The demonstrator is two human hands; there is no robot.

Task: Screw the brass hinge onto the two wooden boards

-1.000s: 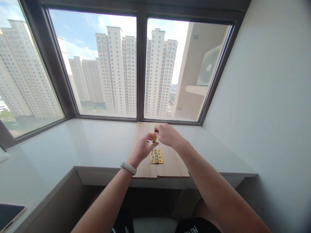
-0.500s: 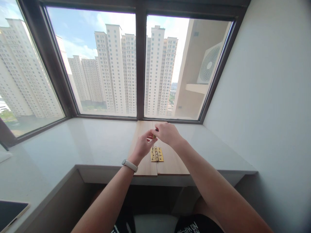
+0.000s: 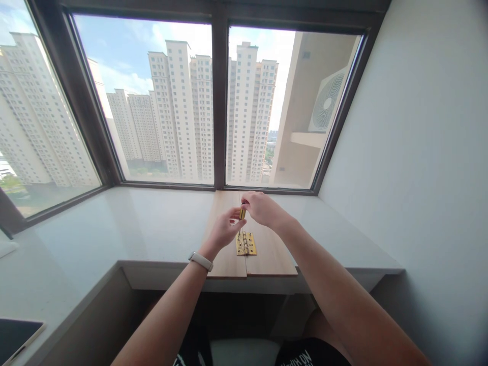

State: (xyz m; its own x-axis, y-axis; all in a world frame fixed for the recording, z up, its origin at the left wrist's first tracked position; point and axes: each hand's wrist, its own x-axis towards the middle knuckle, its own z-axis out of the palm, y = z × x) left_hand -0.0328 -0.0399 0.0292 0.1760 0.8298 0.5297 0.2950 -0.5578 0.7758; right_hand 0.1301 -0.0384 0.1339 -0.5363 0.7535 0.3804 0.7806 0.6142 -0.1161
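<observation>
head view: noted left board [image 3: 225,267] and right board [image 3: 271,262], both light wood, laid side by side on white countertop [image 3: 163,223], with near ends slightly out of line at the seam and reaching just past the countertop's front edge. recorded far ends near dark window frame [image 3: 220,127]. observed a broad stretch of countertop to the left of the boards, and a narrower one to the right, bounded by white wall [image 3: 415,127]. logged dark-screened device [image 3: 19,338] at far left, well apart from the work.

found brass-coloured butt hinge [image 3: 246,244] spread flat across the seam near the front, one leaf per board, with barrel lengthwise along the seam, pointing away from the body towards the window. noted dark spots at the holes; too small to tell screws from bare holes.

found screwdriver [image 3: 242,213], yellow-handled, above the left leaf, with long axis steep, slightly tilted, and shaft downward to the hinge. cannot confirm tip contact.

found left hand [image 3: 224,227] partly curled, with thumb and fingers closed around the handle's lower part; pale wristband [image 3: 201,261] on the wrist. found right hand [image 3: 262,208] bent over from above, with fingers gathered tightly on the handle's top end.
</observation>
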